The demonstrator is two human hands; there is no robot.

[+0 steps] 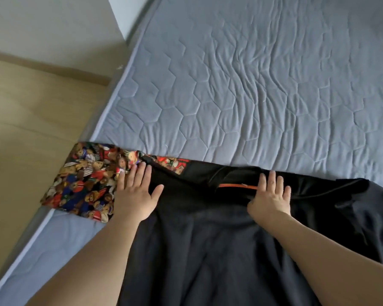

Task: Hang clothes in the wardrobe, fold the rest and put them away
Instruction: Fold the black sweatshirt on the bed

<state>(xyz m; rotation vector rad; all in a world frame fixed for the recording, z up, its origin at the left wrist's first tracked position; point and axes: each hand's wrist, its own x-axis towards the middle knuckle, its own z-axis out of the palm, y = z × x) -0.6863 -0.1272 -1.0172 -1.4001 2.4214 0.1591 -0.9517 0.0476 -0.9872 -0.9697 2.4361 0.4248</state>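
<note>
Black cloth, smooth and faintly glossy, makes up the garment (208,239) spread across the near edge of the bed (252,85); it looks thin, limp and a little slippery, so it should weigh next to nothing but slide and crumple under any careless pull. One part of it, or perhaps a separate piece tucked beneath, is a bright teddy-bear print panel (84,180) reaching past the bed's left edge towards the floor (31,129). Both hands lie flat on the cloth with fingers straight and spread: the left hand (136,195) presses where print meets black, the right hand (270,195) presses beside an orange zip (237,185). For folding, the firmer seams near the zip and the far straight hem look like the best places to pinch. What kind of garment this is stays unclear, since its lower part runs out of view under the forearms, and the right side bunches into dark folds hard to read.
</note>
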